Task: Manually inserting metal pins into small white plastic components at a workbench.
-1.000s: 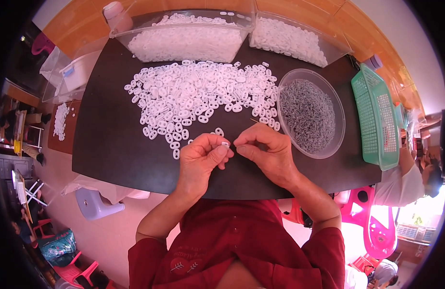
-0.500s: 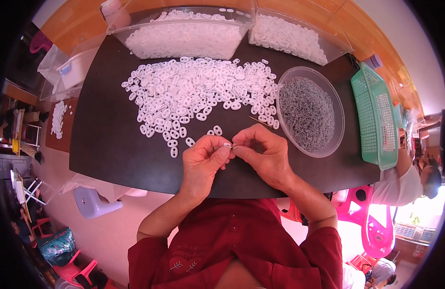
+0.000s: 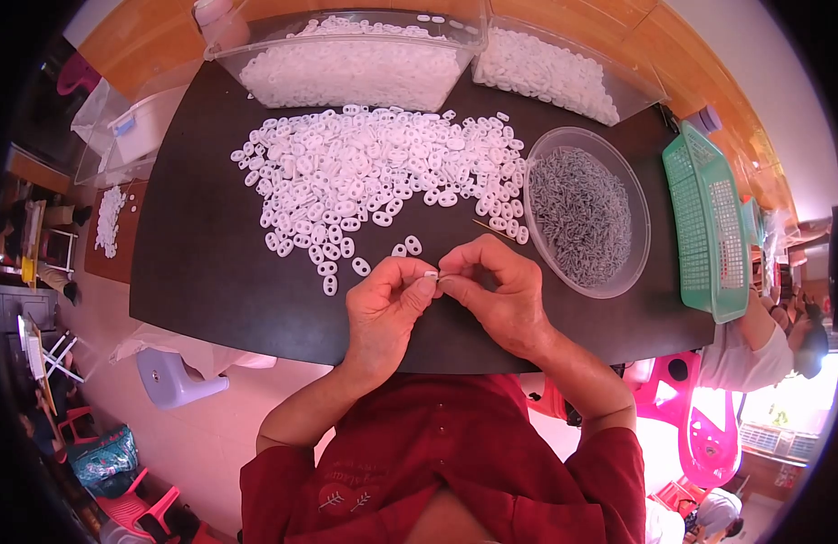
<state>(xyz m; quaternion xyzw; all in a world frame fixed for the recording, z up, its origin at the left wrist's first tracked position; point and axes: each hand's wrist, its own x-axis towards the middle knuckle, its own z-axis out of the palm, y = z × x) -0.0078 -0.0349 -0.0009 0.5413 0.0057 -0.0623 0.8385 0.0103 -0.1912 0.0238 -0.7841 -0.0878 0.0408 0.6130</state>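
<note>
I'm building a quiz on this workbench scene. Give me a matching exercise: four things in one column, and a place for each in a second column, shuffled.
Things:
1. round clear bowl of small grey pieces
2. green basket
3. loose pile of white rings
4. small white piece

Places:
A. pinched between left hand and right hand
B. spread over the middle of the dark table
C. at the table's right edge
D. just right of the ring pile

Pairs: 1-D, 2-C, 3-B, 4-A

The table [image 3: 210, 263] looks matt and dark, strewn with smooth white plastic rings [image 3: 373, 172]. Beside them, a clear glossy plastic bowl [image 3: 638, 238] holds grey metallic-looking bits [image 3: 577, 213]; the green basket [image 3: 704, 218] is meshed plastic.
</note>
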